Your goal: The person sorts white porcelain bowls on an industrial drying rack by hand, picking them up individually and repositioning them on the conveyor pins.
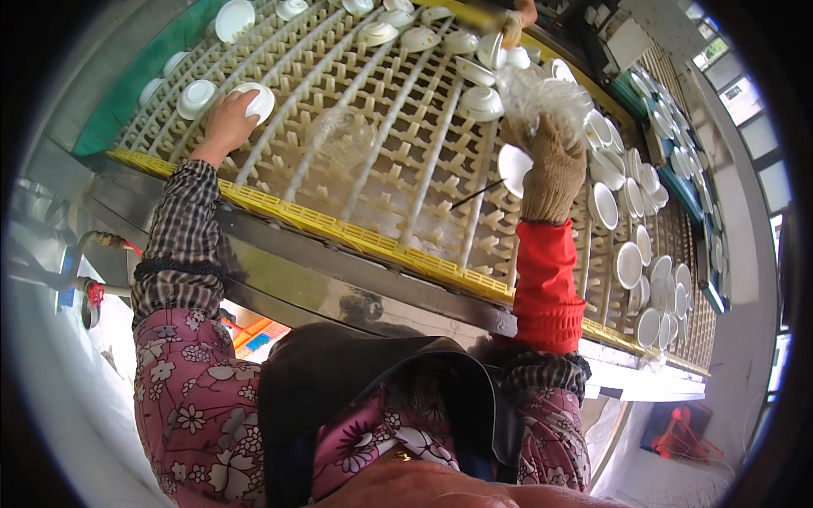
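Observation:
My left hand [227,127], bare, has its fingers on the rim of a small white bowl [259,103] on the pegged conveyor [381,161]. Another white dish [196,99] lies upside down just left of it. My right hand [555,173] wears a brown knit glove and grips a crumpled clear plastic bag [542,91]. Against the glove's left side a white bowl [513,169] stands tilted; whether the hand also holds it I cannot tell. A thin dark stick [479,194] points down-left from that bowl. A clear plastic piece [342,135] lies between my hands.
White bowls [628,265] stand tilted in rows on the right. Several dishes [419,39] lie along the far side, where another person's gloved hand [511,29] works. A yellow edge strip [339,229] runs along the near side. More dishes [677,127] sit beyond, at the right.

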A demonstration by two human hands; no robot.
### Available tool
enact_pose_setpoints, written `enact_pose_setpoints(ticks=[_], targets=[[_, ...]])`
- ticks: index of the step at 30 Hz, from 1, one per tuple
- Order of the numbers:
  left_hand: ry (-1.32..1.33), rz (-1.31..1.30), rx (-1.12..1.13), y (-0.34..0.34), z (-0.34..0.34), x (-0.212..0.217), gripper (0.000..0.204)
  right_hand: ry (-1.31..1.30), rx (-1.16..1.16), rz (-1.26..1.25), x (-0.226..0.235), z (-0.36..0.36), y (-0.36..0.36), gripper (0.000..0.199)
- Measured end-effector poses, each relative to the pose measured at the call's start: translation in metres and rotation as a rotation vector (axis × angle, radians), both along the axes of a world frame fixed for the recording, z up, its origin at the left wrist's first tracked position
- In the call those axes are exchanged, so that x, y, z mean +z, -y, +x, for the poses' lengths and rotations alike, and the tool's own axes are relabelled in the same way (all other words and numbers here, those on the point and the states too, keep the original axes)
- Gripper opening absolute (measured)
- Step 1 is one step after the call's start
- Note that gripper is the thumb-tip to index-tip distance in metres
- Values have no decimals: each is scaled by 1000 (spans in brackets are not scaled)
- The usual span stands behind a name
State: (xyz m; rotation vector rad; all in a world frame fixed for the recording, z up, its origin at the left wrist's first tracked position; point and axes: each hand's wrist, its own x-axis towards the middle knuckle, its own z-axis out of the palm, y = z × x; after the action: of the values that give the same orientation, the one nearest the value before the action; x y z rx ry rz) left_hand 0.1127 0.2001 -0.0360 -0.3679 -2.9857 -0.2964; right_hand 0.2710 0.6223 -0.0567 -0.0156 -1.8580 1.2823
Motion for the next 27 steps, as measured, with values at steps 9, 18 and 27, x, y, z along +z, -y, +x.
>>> enact_pose_setpoints(ticks=[9, 18, 27], targets=[[-105, 59, -500, -83, 39, -26, 42, 8, 54, 133, 5, 23, -46, 33], [-44, 161, -456, -80, 5, -35, 20, 273, 128, -194, -4, 99, -38, 22], [28, 105, -542, -102, 1, -25, 6, 313, -222, -237, 8, 223, -113, 44]])
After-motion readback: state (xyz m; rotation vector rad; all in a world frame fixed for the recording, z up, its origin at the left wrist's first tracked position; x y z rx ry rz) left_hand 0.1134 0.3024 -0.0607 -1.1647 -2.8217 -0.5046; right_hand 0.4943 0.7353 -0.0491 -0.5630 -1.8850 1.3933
